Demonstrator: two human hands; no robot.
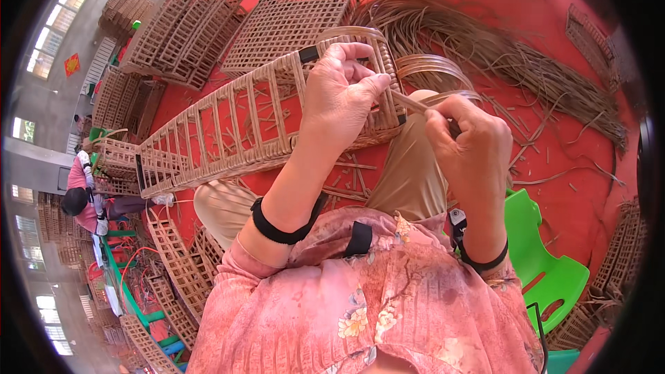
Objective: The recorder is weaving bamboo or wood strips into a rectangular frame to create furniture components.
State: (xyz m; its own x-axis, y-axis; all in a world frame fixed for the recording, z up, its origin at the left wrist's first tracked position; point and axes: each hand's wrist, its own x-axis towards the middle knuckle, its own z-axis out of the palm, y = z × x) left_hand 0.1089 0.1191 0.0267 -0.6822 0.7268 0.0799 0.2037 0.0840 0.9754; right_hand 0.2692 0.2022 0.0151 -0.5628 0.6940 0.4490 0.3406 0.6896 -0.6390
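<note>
A long woven wicker frame (256,142) with open slats stretches across my lap toward the far left. At its right end is my left hand (336,100), palm turned in, thumb and fingers pinched close to the woven edge; what lies between the fingertips is hidden. My right hand (471,138), right of the frame's end, is closed around a flat brown wicker strip (410,102). That strip runs from the frame's end, near my left thumb, into the right fist. Loops of pale strip (436,66) curve out beyond the frame's end.
Long loose strips (499,52) lie in a heap at the far right on the red floor, among scattered offcuts. Stacked wicker panels (183,34) stand far left. A green chair (544,256) is close by my right side. Another person (83,197) sits at the left.
</note>
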